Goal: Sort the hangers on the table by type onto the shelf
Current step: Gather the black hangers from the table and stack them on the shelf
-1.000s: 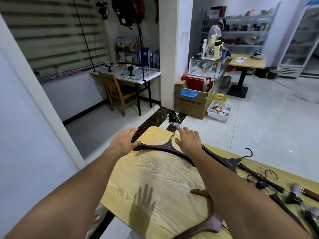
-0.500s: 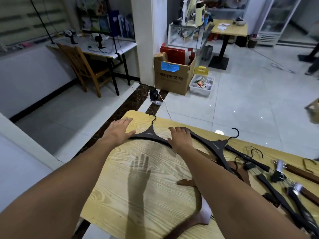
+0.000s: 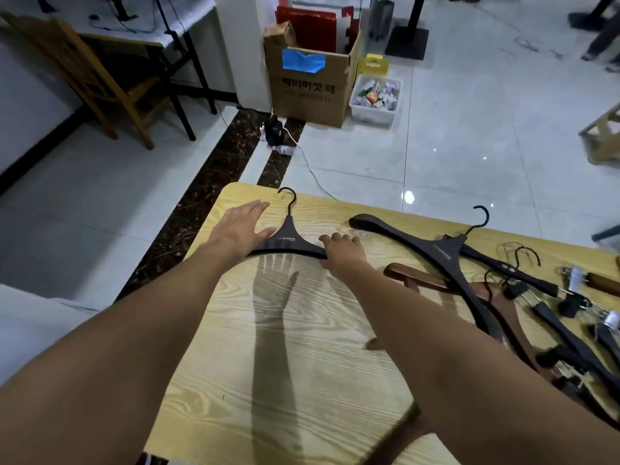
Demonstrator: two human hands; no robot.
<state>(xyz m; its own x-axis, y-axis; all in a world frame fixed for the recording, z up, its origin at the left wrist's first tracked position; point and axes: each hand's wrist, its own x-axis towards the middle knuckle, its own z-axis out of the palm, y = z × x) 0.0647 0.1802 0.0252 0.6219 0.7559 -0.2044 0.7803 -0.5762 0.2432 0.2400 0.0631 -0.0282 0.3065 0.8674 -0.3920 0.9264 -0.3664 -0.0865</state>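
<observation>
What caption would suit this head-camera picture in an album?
Left hand flat on a black hanger, right hand gripping its other arm, on a wooden table beside more hangers.

A black coat hanger (image 3: 288, 241) lies flat near the far left corner of the light wooden table (image 3: 302, 347), hook pointing away. The left hand (image 3: 240, 226) rests straight-fingered on its left arm, and the right hand (image 3: 342, 251) curls its fingers over the right arm. To the right lie a second black coat hanger (image 3: 443, 255), a brown hanger (image 3: 416, 275) and a jumble of clip hangers (image 3: 553, 313).
</observation>
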